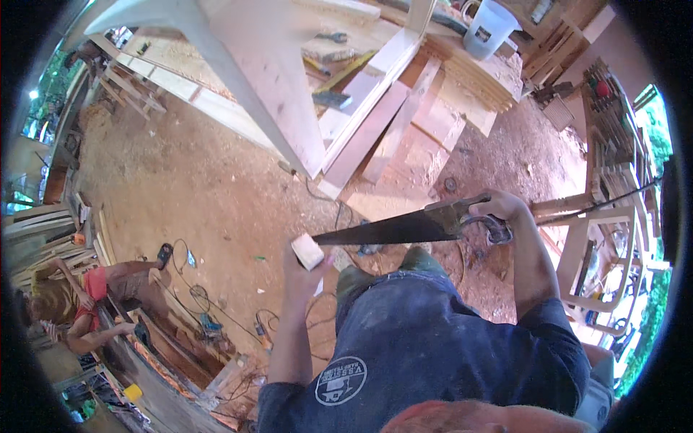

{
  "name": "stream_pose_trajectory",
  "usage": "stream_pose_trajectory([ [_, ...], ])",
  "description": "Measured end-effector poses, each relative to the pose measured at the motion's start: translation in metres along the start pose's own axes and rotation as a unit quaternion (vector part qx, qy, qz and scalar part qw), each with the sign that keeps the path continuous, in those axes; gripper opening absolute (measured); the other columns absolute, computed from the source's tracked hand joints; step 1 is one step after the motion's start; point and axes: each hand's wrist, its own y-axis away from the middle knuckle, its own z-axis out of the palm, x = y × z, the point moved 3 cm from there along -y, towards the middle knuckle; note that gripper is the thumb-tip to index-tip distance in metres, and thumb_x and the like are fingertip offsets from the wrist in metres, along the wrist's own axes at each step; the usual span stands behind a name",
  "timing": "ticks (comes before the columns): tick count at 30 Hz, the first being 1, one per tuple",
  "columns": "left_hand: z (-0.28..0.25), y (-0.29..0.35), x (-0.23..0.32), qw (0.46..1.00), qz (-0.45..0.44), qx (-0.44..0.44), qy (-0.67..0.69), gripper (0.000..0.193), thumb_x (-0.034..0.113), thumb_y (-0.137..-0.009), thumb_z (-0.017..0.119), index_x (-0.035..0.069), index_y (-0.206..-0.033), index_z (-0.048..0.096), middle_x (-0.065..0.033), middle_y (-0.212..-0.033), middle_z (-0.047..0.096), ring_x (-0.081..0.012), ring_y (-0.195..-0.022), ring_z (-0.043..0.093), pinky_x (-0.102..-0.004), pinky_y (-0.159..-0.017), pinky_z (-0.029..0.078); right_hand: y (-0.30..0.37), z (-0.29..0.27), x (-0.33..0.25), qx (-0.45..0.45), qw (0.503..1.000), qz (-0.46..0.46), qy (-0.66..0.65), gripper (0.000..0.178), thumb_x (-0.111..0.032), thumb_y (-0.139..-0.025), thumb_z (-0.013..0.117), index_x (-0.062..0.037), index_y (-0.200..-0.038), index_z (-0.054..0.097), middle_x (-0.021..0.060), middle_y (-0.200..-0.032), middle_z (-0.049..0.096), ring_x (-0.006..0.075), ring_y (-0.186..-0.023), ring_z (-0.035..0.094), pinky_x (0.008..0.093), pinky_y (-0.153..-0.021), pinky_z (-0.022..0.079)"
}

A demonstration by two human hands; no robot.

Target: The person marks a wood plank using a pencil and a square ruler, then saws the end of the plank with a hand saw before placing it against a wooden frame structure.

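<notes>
My right hand is wrapped round the handle of a handsaw. The dark blade stretches left across the front of my body and narrows to a tip. That tip is right beside a short pale wood block, though I cannot tell whether the two touch. My left hand has its fingers closed round the block, whose light end face shows above the fist.
A workbench with pale boards and tools stands ahead, a clear plastic jug at its far right. Wooden frames lean at right. Cables trail over the dusty floor. Another person works among timber at lower left.
</notes>
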Motion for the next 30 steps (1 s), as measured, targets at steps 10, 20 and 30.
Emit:
stream_pose_trajectory([
  [10,0.073,0.036,0.083,0.987,0.041,0.113,0.108,0.065,0.013,-0.073,0.094,0.008,-0.123,0.052,-0.0022,-0.106,0.060,-0.0128,-0.097,0.061,-0.0300,-0.082,0.055,-0.174,-0.091,0.026,-0.075,0.997,0.032,0.007,0.053,-0.044,-0.099,0.074,0.0051,-0.118,0.075,0.0139,-0.105,0.078,0.0187,-0.094,0.070,0.0350,-0.087,0.056],
  [20,0.184,0.089,0.157,0.925,0.130,0.351,0.061,0.059,0.021,-0.075,0.088,0.006,-0.122,0.057,-0.0039,-0.100,0.063,-0.0145,-0.091,0.064,-0.0302,-0.078,0.054,-0.186,-0.078,-0.016,0.139,0.891,-0.317,0.294,0.049,-0.037,-0.086,0.086,-0.0027,-0.118,0.073,0.0204,-0.119,0.072,0.0353,-0.119,0.068,0.0503,-0.099,0.053],
  [30,0.178,0.156,0.160,0.756,0.254,0.467,0.382,0.056,0.010,-0.091,0.077,0.010,-0.141,0.052,-0.0117,-0.110,0.066,-0.0233,-0.094,0.069,-0.0381,-0.084,0.061,0.017,0.123,-0.045,-0.280,0.812,-0.440,0.262,0.085,-0.022,-0.077,0.090,-0.0123,-0.151,0.051,0.0194,-0.128,0.071,0.0397,-0.119,0.070,0.0469,-0.099,0.056],
])
